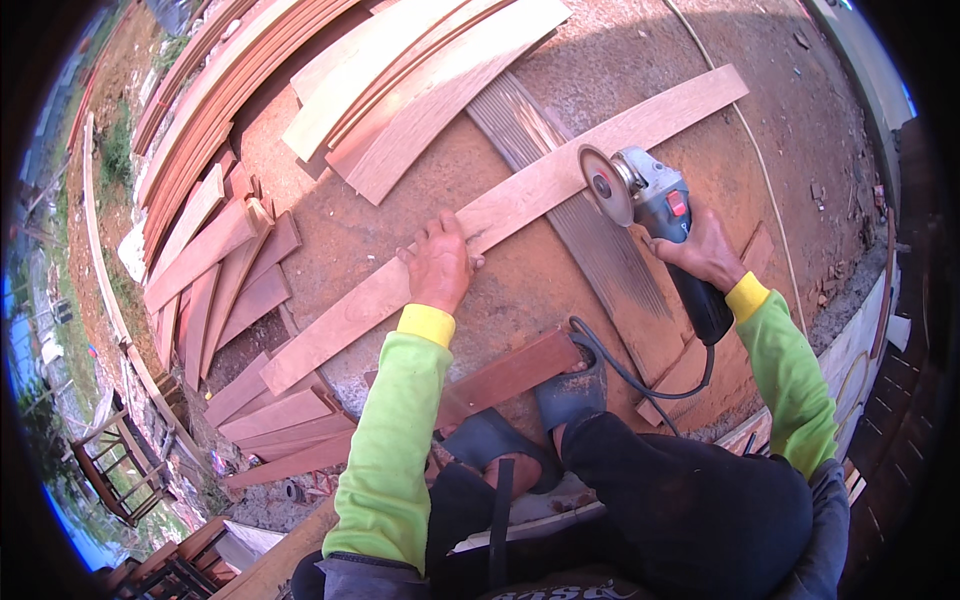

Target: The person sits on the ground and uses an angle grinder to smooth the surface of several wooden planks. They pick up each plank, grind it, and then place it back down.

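Observation:
My left hand [441, 262] grips the edges of a long light wooden board [525, 191] that lies slantwise before me. In my right hand [701, 244] is an angle grinder [660, 191], held by its body, with its red switch facing up. The grinder's disc [606, 185] is over or against the board's near edge; contact cannot be told. Beneath the board runs a grooved plank [592, 240]. A short reddish board [510, 375] lies by my sandalled feet.
Wide boards [435, 82] lie at the top, with long stacked strips [217, 97] to their left. Short offcuts [225, 277] are piled at left. The grinder's cord [637, 382] loops near my feet, and a pale cable [765, 157] crosses the dusty floor at right.

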A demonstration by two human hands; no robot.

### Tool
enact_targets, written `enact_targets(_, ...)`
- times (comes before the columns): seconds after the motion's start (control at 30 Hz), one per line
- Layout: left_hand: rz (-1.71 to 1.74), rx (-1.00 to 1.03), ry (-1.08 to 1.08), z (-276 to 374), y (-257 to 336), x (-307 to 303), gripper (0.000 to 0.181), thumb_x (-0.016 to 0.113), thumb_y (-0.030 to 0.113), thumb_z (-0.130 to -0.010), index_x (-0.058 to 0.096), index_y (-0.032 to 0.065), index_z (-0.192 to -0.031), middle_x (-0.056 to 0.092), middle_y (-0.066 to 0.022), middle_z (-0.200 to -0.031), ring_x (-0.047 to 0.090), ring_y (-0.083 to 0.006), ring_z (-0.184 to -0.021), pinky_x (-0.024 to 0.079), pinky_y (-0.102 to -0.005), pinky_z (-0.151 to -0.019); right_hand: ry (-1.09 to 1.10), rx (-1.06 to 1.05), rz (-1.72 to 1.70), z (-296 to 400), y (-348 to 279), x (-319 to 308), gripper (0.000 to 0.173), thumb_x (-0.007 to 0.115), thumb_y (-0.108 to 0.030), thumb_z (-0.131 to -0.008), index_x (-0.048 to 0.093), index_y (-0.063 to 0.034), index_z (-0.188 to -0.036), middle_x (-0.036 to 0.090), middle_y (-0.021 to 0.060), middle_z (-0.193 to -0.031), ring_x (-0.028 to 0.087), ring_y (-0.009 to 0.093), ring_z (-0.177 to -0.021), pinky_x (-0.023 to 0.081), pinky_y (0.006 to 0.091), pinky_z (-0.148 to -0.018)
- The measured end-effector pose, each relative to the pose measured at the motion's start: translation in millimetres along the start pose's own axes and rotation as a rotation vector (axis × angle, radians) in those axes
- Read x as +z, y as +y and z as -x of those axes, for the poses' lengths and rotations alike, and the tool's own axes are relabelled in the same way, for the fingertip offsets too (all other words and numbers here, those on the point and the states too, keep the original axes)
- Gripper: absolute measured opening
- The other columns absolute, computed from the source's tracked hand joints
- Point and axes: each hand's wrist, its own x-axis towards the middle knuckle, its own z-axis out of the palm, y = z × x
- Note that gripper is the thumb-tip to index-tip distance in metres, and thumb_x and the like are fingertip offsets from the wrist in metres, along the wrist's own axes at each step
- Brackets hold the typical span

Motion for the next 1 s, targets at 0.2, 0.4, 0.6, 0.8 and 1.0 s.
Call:
enact_targets(0.2,-0.009,-0.013,-0.023,-0.8,1.1,-1.5,0.069,0.08,0.025,-0.079,0.042,0.0003,-0.131,0.056,-0.0185,-0.126,0.052,-0.0378,-0.123,0.038,-0.0697,-0.101,-0.034,0.003,0.019,-0.7,1.0,-0.4,0.06,0.077,-0.028,-0.063,0.057,0.0116,-0.103,0.066,0.0225,-0.087,0.066,0.03,-0.078,0.053,0.0393,-0.072)
enact_targets(0.4,-0.006,-0.012,-0.015,-0.3,1.1,-0.9,0.071,0.079,0.026,-0.079,0.042,-0.0001,-0.133,0.055,-0.0184,-0.127,0.052,-0.0376,-0.123,0.038,-0.0698,-0.101,-0.044,0.007,0.009,-0.3,-3.2,-1.9,0.06,0.076,-0.027,-0.063,0.057,0.0113,-0.104,0.065,0.0211,-0.087,0.066,0.028,-0.078,0.053,0.0389,-0.073)
enact_targets(0.6,-0.005,-0.005,-0.003,0.0,0.0,0.1,0.073,0.079,0.026,-0.079,0.041,-0.0001,-0.135,0.055,-0.0189,-0.127,0.052,-0.0378,-0.123,0.038,-0.0699,-0.101,-0.06,0.014,0.02,-1.1,-6.2,-3.7,0.058,0.076,-0.027,-0.063,0.057,0.0106,-0.103,0.066,0.0203,-0.085,0.066,0.028,-0.077,0.053,0.0388,-0.073)
enact_targets(0.8,-0.009,-0.015,-0.004,-0.7,0.0,0.3,0.073,0.08,0.026,-0.078,0.042,0.0,-0.135,0.056,-0.0189,-0.126,0.053,-0.0378,-0.123,0.038,-0.0689,-0.101,-0.072,0.01,0.001,-0.4,-10.2,-4.7,0.059,0.076,-0.027,-0.063,0.057,0.011,-0.103,0.066,0.0205,-0.086,0.066,0.029,-0.077,0.053,0.0388,-0.073)
enact_targets(1.0,-0.001,-0.012,-0.001,-0.6,0.3,0.6,0.073,0.081,0.026,-0.078,0.042,0.0005,-0.134,0.056,-0.0185,-0.127,0.053,-0.0375,-0.123,0.038,-0.0688,-0.102,-0.036,-0.001,0.029,-0.4,-3.7,-2.1,0.059,0.077,-0.027,-0.062,0.058,0.0111,-0.103,0.066,0.0208,-0.085,0.066,0.029,-0.077,0.054,0.039,-0.072)
